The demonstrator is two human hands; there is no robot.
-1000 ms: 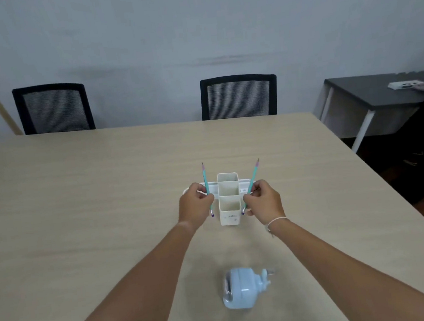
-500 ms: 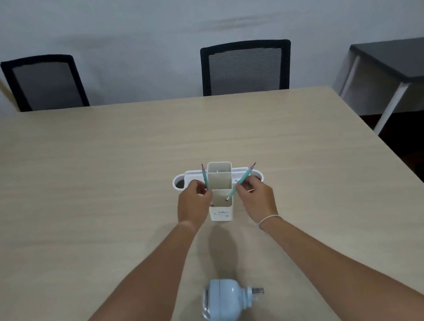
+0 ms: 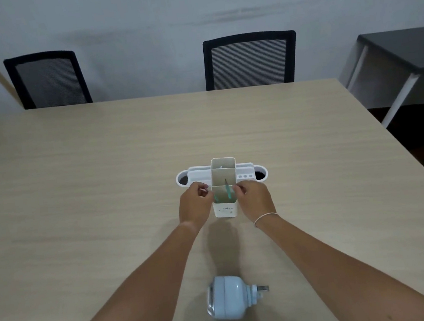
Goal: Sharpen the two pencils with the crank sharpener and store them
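Both forearms reach forward over the table [image 3: 76, 174], converging on the white organizer [image 3: 223, 188] from either side. The left hand [image 3: 194, 206] sits against the organizer's left wall, knuckles up, its fingers curled in toward the rim; whether they hold anything or only touch the plastic cannot be told. The right hand [image 3: 255, 199], with a thin band at the wrist, mirrors it against the right wall, fingertips bent near the rim, and its hold likewise cannot be told. Between the two hands, in the organizer's nearest tall compartment, a teal pencil [image 3: 227, 191] stands tilted with its dark point upward, apart from both sets of fingers. A second teal pencil [image 3: 216, 198] shows faintly at the compartment's left side, blurred. The pale blue crank sharpener [image 3: 229, 300] lies on the table well nearer the person, between the forearms, its small handle pointing right.
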